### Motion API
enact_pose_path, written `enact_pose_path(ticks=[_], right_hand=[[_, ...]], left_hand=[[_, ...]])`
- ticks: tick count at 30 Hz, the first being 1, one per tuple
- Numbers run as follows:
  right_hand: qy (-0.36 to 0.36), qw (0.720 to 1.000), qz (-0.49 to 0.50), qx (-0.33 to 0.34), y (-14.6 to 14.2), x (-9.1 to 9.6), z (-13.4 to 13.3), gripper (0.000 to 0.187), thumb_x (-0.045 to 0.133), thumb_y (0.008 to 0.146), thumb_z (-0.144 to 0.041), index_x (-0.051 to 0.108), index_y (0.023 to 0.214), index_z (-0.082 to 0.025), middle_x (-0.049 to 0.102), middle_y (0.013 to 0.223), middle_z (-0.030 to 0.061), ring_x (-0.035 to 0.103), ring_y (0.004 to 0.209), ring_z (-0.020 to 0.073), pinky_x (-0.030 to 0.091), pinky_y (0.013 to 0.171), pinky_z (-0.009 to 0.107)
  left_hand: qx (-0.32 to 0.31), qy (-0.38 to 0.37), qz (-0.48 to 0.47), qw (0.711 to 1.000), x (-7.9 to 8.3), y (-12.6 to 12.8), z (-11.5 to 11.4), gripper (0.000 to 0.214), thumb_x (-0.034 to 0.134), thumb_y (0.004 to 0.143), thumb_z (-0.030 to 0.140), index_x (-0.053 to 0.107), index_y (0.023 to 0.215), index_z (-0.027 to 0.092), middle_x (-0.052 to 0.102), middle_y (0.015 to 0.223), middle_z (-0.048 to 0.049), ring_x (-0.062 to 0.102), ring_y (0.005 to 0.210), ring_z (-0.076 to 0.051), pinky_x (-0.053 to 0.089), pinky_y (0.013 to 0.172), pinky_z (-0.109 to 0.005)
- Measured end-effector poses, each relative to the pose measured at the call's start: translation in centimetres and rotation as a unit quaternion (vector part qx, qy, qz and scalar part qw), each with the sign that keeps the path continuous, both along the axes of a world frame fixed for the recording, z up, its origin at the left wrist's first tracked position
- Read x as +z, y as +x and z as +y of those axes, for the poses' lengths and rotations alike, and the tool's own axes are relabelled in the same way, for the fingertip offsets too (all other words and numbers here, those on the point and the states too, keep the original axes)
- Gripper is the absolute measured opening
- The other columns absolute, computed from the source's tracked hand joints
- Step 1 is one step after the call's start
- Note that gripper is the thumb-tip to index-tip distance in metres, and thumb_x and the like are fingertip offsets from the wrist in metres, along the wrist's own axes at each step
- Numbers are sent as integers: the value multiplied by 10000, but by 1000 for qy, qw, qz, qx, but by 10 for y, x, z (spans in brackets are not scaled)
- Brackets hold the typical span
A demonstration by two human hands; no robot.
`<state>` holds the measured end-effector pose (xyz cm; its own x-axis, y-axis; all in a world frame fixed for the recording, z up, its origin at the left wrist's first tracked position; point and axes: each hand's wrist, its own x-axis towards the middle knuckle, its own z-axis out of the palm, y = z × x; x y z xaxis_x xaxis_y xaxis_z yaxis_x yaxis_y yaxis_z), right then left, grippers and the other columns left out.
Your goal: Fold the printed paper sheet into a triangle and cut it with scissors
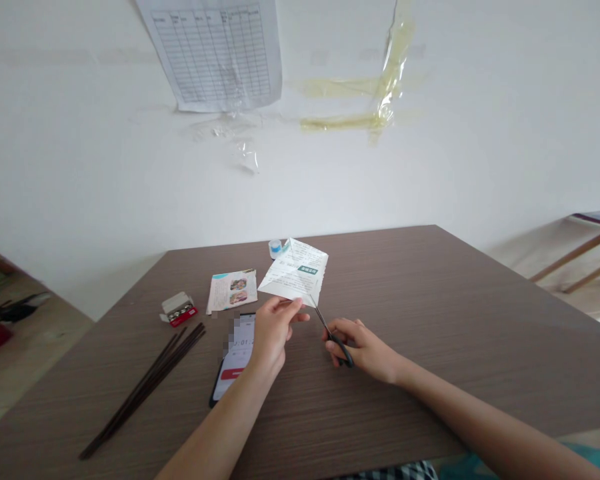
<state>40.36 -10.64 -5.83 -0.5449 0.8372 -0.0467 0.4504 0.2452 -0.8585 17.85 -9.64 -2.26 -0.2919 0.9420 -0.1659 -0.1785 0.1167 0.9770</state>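
Note:
My left hand (276,328) pinches the near edge of a printed sheet of paper (293,280), which has a green label and a folded left side. The sheet is held up over the table. In my right hand (359,347) is a pair of scissors (339,345) with black handles. Its blades point up and left and meet the paper's near right edge, beside my left fingertips. Whether the blades are parted is too small to tell. Partly under my left forearm lies a phone (234,363) with a lit screen and a red button.
On the brown table (405,300) are a folded printed paper (233,291), a small open red-and-white box (179,309) of batteries, dark sticks (145,387) and a tape roll (275,249). The white wall behind carries a taped table sheet (217,57).

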Motion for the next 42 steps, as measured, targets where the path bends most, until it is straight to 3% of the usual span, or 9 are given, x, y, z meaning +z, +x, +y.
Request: enact_pose_path(ticks=[7,13,25,37,42], right_hand=[[1,1000,9,-13,-2,1,1,443,741,1163,-725,809,1182,-288,936,947,55,834,1097,359,436,1450,692],[-11,999,26,-28,-2,1,-1,291,771,1148,-607,811,1156,-318,914,923,41,844,1059,373,446,1437,662],[6,1000,9,-13,-1,-5,3,342,760,1170,-618,809,1192,-280,895,900,27,813,1030,331,473,1386,664],[-2,1000,13,-19,-2,-1,0,369,738,1165,-653,800,1179,-290,921,933,43,821,1084,344,430,1455,677],[-5,1000,18,-13,-1,-3,1,463,746,1178,-753,818,1188,-296,912,915,23,823,1061,338,408,1474,703]], left_hand=[[-8,5,-4,1000,0,1,-1,394,1111,678,398,791,824,221,923,925,-108,862,648,-226,208,469,-200],[-8,8,-8,1000,1,2,-3,420,1110,652,427,797,826,208,930,942,-128,866,652,-232,215,469,-197],[-10,19,-18,1000,-3,1,-1,477,1106,574,472,798,827,211,913,909,-121,836,619,-220,209,470,-199],[-5,1,-3,1000,1,2,-2,363,1090,694,394,804,835,219,927,945,-125,853,650,-228,200,489,-212],[-8,3,-10,1000,0,2,-1,375,1094,676,396,804,828,213,926,930,-123,857,649,-228,207,482,-203]])
